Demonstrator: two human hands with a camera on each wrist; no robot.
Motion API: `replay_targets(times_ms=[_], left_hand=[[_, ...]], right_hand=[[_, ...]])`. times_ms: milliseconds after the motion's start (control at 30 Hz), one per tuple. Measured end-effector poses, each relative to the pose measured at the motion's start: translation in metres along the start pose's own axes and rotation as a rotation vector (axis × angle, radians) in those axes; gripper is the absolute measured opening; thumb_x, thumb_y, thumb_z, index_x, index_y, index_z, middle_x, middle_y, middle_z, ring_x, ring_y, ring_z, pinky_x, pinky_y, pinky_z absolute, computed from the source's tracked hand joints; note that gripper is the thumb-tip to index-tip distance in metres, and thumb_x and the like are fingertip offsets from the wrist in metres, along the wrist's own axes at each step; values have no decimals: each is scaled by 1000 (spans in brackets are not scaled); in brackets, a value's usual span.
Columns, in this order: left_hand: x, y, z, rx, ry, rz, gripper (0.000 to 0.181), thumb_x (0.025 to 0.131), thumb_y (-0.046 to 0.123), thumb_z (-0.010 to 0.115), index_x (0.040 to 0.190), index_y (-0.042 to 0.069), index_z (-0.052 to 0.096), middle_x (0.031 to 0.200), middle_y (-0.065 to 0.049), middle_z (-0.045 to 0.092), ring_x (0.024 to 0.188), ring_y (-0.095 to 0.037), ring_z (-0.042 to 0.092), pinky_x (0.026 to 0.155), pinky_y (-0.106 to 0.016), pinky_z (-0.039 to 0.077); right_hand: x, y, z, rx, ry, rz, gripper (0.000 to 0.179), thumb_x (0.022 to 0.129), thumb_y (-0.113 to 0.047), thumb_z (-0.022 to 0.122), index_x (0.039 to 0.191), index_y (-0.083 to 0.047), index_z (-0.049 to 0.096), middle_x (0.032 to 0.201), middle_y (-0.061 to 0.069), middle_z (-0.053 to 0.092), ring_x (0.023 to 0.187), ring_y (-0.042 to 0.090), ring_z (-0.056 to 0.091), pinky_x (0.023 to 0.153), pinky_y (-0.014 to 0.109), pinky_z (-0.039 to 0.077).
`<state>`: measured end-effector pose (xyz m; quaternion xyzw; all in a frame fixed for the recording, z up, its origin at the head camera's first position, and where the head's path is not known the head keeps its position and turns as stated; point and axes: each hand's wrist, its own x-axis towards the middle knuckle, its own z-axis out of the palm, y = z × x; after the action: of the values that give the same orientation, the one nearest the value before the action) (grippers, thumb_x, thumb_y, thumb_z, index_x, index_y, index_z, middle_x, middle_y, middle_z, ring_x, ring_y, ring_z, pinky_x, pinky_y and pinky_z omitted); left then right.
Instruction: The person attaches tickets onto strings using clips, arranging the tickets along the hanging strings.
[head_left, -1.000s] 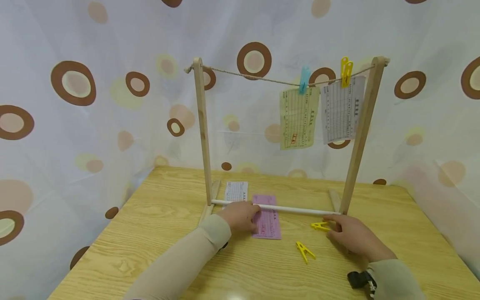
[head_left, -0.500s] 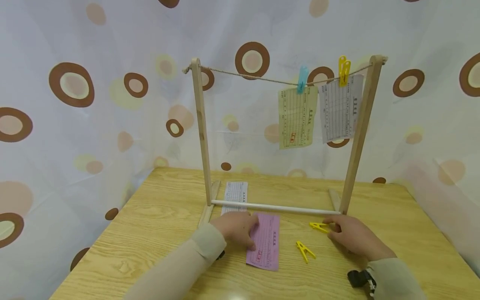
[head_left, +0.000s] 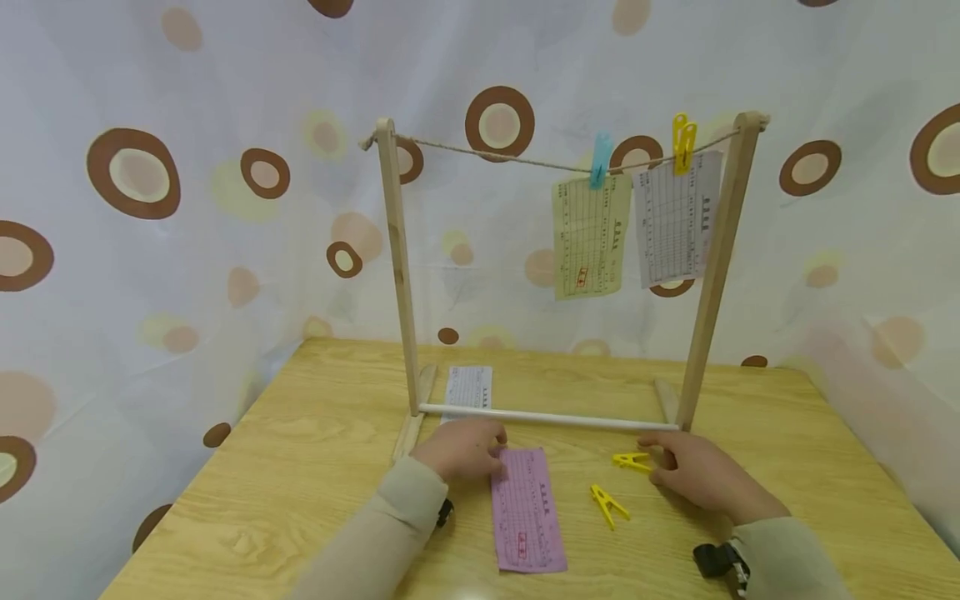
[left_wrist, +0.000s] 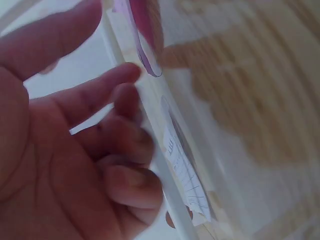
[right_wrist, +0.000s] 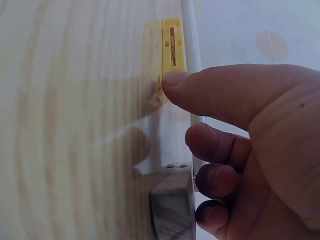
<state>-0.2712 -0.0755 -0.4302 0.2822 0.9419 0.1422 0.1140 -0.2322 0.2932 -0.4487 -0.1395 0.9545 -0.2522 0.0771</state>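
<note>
A pink printed slip (head_left: 528, 510) lies on the table with its far left corner at my left hand (head_left: 459, 450). In the left wrist view the thumb and fingers of that hand (left_wrist: 75, 135) are spread apart, and the slip's raised pink edge (left_wrist: 142, 40) shows just beyond them. My right hand (head_left: 705, 473) rests by the foot of the wooden frame, fingers relaxed, the thumb touching a yellow clothespin (head_left: 628, 461). From the right wrist, the thumb tip overlaps one end of this clothespin (right_wrist: 173, 47); the index finger is hidden. A second yellow clothespin (head_left: 608, 505) lies nearer.
The wooden frame (head_left: 397, 267) carries a sagging rope (head_left: 517, 158). A blue clothespin (head_left: 600, 162) holds a yellow-green slip (head_left: 591, 242) on it; yellow clothespins (head_left: 683, 146) hold a white slip (head_left: 675, 229). Behind the white crossbar (head_left: 555, 417) lies another white slip (head_left: 469, 385).
The pink slip has slid toward the table's near side, out from under the crossbar, and turned slightly. My left hand drew back with it, then stayed at its far corner. The touched clothespin shifted slightly.
</note>
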Motion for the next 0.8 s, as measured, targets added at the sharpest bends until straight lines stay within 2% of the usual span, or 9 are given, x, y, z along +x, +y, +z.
replay_targets(times_ms=[67,167,300,500,800], left_hand=[[0,-3,1,-4,-18,-8,46,89,35,76,128,14,66,110,4,69,100,-12,64,93,-37,50],[0,-4,2,-2,-37,-7,52,88,37,77,131,11,64,106,4,68,94,-10,61,92,-36,50],[0,-4,2,-27,-39,-24,52,88,36,79,130,10,63,95,7,64,84,-9,57,85,-33,50],[-3,0,5,-58,-37,-56,38,81,30,85,108,15,61,82,8,57,74,-10,55,71,-30,47],[-3,2,7,-31,-41,-63,24,81,28,85,87,18,64,78,9,57,70,-10,52,65,-28,44]], right_hand=[[0,-1,1,-2,-2,-6,48,92,-18,74,137,-7,61,125,7,66,103,25,63,83,50,52],[0,-2,1,-10,-6,-19,46,92,-17,74,135,-5,62,104,4,66,86,19,57,74,44,48],[0,-5,1,-36,-5,-24,41,92,-16,74,130,-6,65,81,-1,50,72,16,44,67,41,37],[-2,-8,-1,-88,1,-36,38,91,-16,73,127,-6,66,77,-2,46,69,15,42,66,41,36],[-2,-8,1,-120,8,-27,37,91,-16,73,126,-5,68,76,-1,45,68,15,41,66,40,35]])
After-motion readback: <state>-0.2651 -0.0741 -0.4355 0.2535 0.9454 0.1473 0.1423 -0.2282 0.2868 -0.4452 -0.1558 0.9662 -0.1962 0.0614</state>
